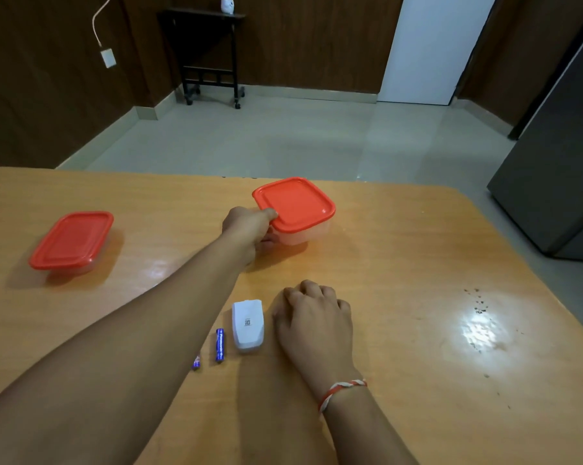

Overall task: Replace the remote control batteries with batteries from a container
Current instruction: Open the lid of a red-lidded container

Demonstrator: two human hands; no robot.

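The square clear plastic container at the left hand's fingers has an orange-red lid, as does the rectangular clear container. A white plastic battery cover bears a small dark code square; beside it lies a blue cylindrical battery. The glossy wooden desk is orange-tan. A red-and-white twisted thread bands the right wrist.

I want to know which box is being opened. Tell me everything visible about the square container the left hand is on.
The square container has a clear, pale plastic tub under an orange-red lid with rounded corners and a raised rim. The lid looks shut. It sits upright on the wooden table, towards the far edge. The left hand grips its near-left corner, thumb on the lid's rim, fingers against the tub wall. Its contents cannot be made out.
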